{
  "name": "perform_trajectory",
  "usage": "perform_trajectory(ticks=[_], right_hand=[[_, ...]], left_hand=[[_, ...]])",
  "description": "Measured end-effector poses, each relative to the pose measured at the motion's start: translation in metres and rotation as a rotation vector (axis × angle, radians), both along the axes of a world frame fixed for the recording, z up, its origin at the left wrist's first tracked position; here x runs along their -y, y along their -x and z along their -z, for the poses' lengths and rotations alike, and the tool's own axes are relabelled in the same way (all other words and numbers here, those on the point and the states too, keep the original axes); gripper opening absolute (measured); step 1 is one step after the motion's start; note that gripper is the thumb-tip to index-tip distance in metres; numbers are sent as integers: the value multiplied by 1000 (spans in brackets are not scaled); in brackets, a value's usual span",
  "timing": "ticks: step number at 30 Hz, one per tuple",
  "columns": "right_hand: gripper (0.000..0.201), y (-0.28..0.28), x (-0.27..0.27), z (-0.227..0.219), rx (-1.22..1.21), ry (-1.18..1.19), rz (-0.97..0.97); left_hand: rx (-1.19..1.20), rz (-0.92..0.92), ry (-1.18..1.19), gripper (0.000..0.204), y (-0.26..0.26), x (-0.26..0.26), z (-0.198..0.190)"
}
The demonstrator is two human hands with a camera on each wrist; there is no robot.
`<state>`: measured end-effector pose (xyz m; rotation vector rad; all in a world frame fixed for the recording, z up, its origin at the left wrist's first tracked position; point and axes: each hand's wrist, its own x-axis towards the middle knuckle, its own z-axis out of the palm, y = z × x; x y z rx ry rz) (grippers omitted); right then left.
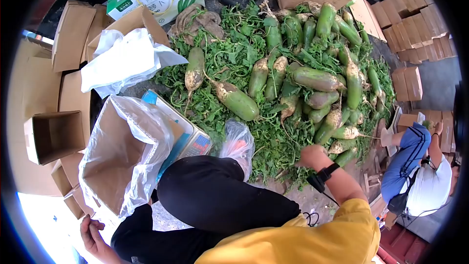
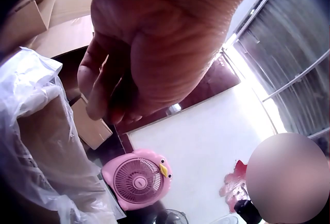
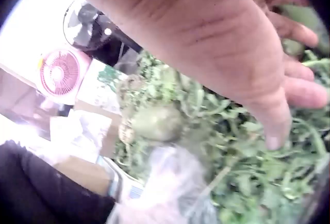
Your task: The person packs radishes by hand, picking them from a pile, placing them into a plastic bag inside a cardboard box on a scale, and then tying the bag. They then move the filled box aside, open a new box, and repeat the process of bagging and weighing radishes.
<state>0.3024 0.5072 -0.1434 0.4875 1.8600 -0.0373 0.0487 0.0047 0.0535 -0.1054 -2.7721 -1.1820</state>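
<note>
The right hand [image 1: 313, 156] hangs over the leafy greens [image 1: 271, 152], fingers spread, just left of the near green radishes [image 1: 343, 146]; gripping one round its thickest part should hold best. The left hand [image 1: 95, 234], loosely curled, seems empty near the plastic-lined box [image 1: 151, 146].

Spread right-hand fingers [image 3: 304, 91] show against leafy greens [image 3: 247, 170].

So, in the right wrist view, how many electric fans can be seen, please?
2: a pink bird-faced fan at the upper left, and a black caged fan just above it to the right. Others may be hidden behind the right hand.
</note>
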Motion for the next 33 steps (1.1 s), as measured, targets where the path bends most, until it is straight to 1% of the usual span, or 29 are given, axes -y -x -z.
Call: perform_trajectory(ticks=[1,2,3,4,5,6,7,8,9,10,12,13,15,17,19,20,21,23,24,25,26,27,28,29,30,31,33], right_hand=[[35,13,-11,23,-466,-36,-15],[20,31,-12,39,-762,-106,31],[16,60,-10,30,-1099,-52,162],[20,85,-9,28,-1181,36,233],[24,108,-3,25,-1192,120,402],[29,124,3,33,-1225,118,422],[45,136,7,58,-1304,90,344],[53,151,17,62,-1209,21,306],[61,167,28,66,-1114,-46,267],[61,179,36,71,-1122,-37,257],[69,194,47,79,-962,-143,287],[69,201,48,80,-967,-136,279],[70,211,48,79,-828,-140,333],[71,213,42,79,-858,-138,335],[75,210,37,76,-870,-63,373],[80,205,36,75,-962,-53,387],[80,199,35,73,-970,-46,378],[83,191,31,59,-1128,40,319],[85,188,31,45,-1126,51,277],[85,187,31,31,-1130,55,269],[84,187,31,16,-1165,82,191],[83,187,30,2,-1201,109,113],[83,189,31,-12,-1236,124,57],[83,191,32,-24,-1245,125,50],[83,194,33,-37,-1287,148,-3],[83,197,33,-48,-1328,169,-57],[82,202,34,-66,-1359,184,-73]], left_hand=[[-6,21,0,19,1,-2,-1],[-14,11,0,19,1,-4,-2],[-1,13,-31,19,1,-6,-3],[12,17,-62,19,1,-9,-3],[4,10,-61,19,2,-12,-4],[7,1,-49,19,1,-15,-4],[8,-10,-40,19,0,-16,-4],[18,27,-40,19,1,-13,-5],[7,15,-41,19,1,-14,-5],[17,17,-26,18,2,-17,-5],[38,12,-35,18,2,-19,-5],[33,2,-34,18,2,-20,-4],[44,49,-28,18,3,-22,-4],[27,35,-45,19,5,-25,-3],[80,55,-20,18,7,-30,-5],[86,50,-61,18,9,-36,-5],[99,11,-141,18,9,-47,-5],[56,144,6,16,14,-82,-20],[34,252,165,14,19,-103,-33],[33,338,192,15,24,-128,-43],[-15,446,224,18,31,-146,-44],[-83,552,311,22,36,-167,-45],[-167,673,373,26,42,-190,-43],[-144,762,386,28,49,-211,-31],[-214,881,431,34,55,-236,-27],[-248,955,475,40,59,-259,-15],[-282,1055,535,45,68,-294,10]])
